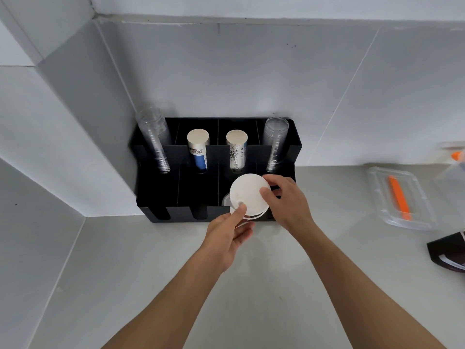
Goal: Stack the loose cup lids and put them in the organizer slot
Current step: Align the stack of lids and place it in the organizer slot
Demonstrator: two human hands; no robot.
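Note:
A stack of white cup lids [247,193] is held tilted over the front right part of the black organizer [176,197]. My left hand [227,238] grips the stack's lower edge, thumb on top. My right hand [286,200] pinches the stack's right rim. The lids hang above a front slot, where a clear lid edge [225,199] shows just left of the stack. The slot's inside is mostly hidden by the lids.
The organizer's back row holds two stacks of clear cups [153,139] [275,142] and two paper cup stacks [198,148] [236,149]. A clear tray [400,197] with an orange tool, a spray bottle [455,159] and a dark packet [450,253] lie at the right on the grey counter.

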